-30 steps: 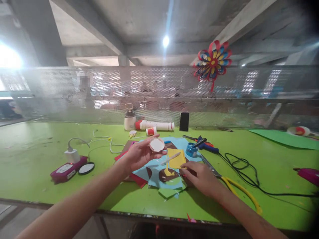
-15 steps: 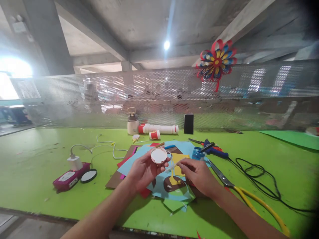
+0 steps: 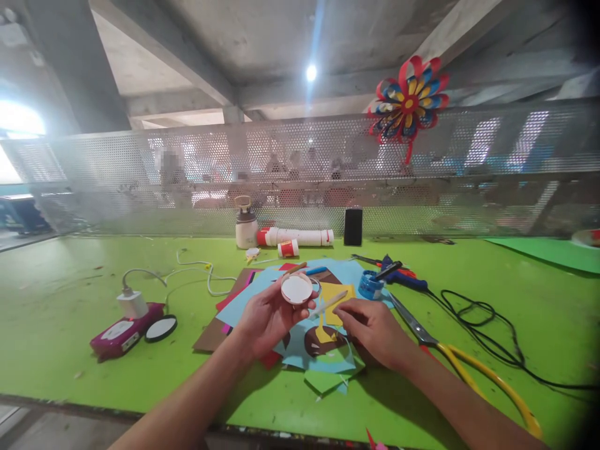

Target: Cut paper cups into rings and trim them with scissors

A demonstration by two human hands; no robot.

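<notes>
My left hand (image 3: 269, 317) is closed around the rim of a shallow round white piece (image 3: 297, 289), like a cut-off paper cup bottom, its flat face turned up. To its right is my right hand (image 3: 375, 328), fingers curled and pinched together; anything between the fingertips is hidden. A thin translucent white stick (image 3: 330, 302) lies between the two hands, over the yellow paper (image 3: 345, 315). Whether a finger touches it I cannot tell. Below are light blue paper (image 3: 300, 357), a brown piece with a yellow cutout and green scraps (image 3: 325, 380).
Large yellow-handled scissors (image 3: 492, 372) lie at the right, beside a blue glue gun (image 3: 407, 279) with a coiled black cord. A blue tape roll (image 3: 370, 286) stands near it. At the left are a magenta power bank (image 3: 126, 331) and a black-rimmed disc (image 3: 162, 328). A paper flower (image 3: 409, 103) hangs above the mesh screen.
The view has shifted slightly, so everything sits a little higher. My right fingertips have drawn down off the white stick, showing more of it. The left hand keeps hold of the round piece.
</notes>
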